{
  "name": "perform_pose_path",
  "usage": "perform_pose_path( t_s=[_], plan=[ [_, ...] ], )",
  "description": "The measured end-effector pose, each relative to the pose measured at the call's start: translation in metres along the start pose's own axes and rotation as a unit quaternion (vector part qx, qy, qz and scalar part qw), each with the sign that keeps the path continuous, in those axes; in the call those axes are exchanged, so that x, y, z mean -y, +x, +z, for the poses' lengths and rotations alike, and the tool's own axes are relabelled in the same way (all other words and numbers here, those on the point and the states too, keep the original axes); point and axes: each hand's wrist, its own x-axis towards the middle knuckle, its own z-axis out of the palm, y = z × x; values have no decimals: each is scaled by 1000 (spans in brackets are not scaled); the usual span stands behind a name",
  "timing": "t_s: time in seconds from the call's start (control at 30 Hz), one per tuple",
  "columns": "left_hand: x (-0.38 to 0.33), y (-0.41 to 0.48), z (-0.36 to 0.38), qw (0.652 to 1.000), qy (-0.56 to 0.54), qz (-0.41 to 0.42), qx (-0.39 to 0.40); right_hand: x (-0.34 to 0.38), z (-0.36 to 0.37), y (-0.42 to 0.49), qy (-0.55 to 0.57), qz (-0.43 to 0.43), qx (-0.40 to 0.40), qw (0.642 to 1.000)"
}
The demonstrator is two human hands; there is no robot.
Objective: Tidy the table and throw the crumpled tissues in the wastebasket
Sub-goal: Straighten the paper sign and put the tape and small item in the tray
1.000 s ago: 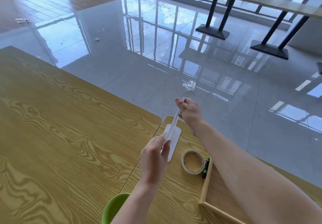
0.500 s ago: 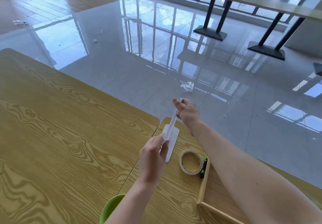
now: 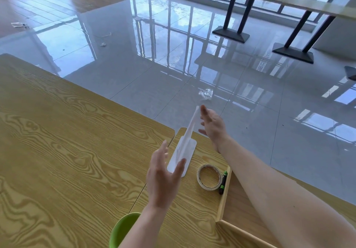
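- Both hands have let go since the earlier frames: the left hand [image 3: 161, 176] and right hand [image 3: 212, 126], which were pinching the ends of the white strip [image 3: 189, 130], now have their fingers spread apart, holding nothing.
- White strip slants up between the two hands, its upper tip just beside the right hand's fingertips [image 3: 202, 109]; whether they touch cannot be told.
- Its lower end meets a white flat sheet [image 3: 183, 155] lying on the bench [image 3: 67, 151], just beyond the left hand's thumb.
- To the right of the left hand, under the right forearm, a roll of tape [image 3: 209, 177] lies flat on the bench, with a black and green marker [image 3: 223, 182] touching its far side, against the rim of a wooden tray [image 3: 224, 195].
- Below the left wrist, part of a green bowl [image 3: 123, 228] shows at the picture's edge.
- Beyond the right hand, a crumpled clear wrapper [image 3: 206, 93] lies on the glossy floor [image 3: 154, 74]; smaller scraps lie well apart, far to the left.
- No crumpled tissue can be told for certain, and no readable writing shows on anything.
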Motion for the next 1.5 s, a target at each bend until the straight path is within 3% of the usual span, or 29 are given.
perform_pose_path(
  t_s=[0.07, 0.13, 0.27, 0.43, 0.6, 0.73, 1.0, 1.1, 1.17, 1.33, 1.5],
  plan=[
    [2, -16, -5, 997, -23, -37, -63, -14, -19, -8, -31, -2, -32, 999],
    [4, -35, -1, 997, -25, -35, -69, -34, -38, -18, -137, 0, -38, 990],
    [5, -66, 25, 988, 67, 44, 129, -73, -62, -44, -384, -15, 48, 922],
    [8, -51, 73, 914, 233, 117, 311, -97, -74, -66, -583, -88, 137, 796],
    [14, -21, 110, 822, 367, 139, 412, -109, -84, -72, -671, -96, 177, 713],
    [19, -13, 120, 818, 374, 124, 419, -119, -82, -68, -715, -111, 179, 666],
    [16, -21, 110, 842, 392, 131, 346, -136, -71, -64, -715, -107, 159, 672],
    [13, -32, 103, 842, 408, 125, 330, -138, -68, -65, -696, -116, 147, 693],
    [11, -37, 99, 847, 407, 121, 321, -137, -70, -65, -663, -119, 132, 728],
    [3, -42, 87, 884, 351, 87, 296, -130, -93, -77, -497, -110, 58, 859],
    [-5, -41, 82, 919, 277, 71, 270, -137, -131, -93, -424, -53, -15, 904]
  ],
)
